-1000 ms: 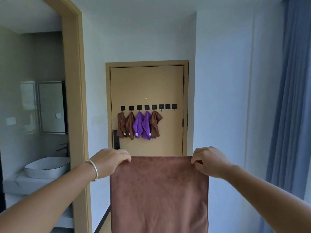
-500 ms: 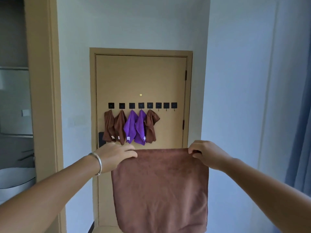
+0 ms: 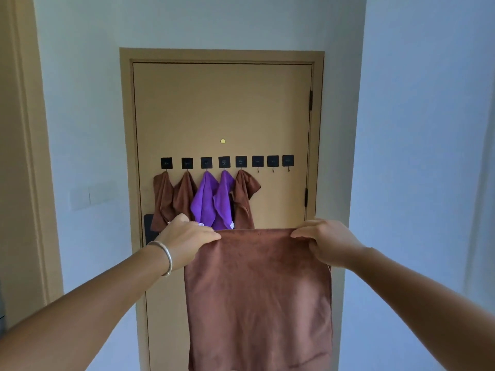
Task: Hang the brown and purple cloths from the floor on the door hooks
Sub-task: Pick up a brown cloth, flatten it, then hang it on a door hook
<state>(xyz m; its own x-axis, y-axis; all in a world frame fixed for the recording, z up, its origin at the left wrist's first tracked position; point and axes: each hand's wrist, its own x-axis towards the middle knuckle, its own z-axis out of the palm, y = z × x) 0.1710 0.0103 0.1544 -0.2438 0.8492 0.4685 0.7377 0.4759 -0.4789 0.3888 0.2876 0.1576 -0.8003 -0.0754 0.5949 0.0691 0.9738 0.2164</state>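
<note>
Two hands hold the brown cloth (image 3: 257, 298) stretched flat by its top corners, the left hand (image 3: 184, 238) with fingers curled over one corner, the right hand (image 3: 325, 241) pinching the other. It hangs in the air, well short of the door (image 3: 222, 108). Beyond, five hooks already carry cloths; three on the right look bare, nearest the sixth hook (image 3: 257, 162). Best, I'd say, to gather one corner into a bunch and slip that over the prong, though the prongs are too small to judge.

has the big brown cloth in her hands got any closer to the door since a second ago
Yes. The large brown microfibre cloth now overlaps the tan door, reaching the hung cloths' bottoms.
</note>
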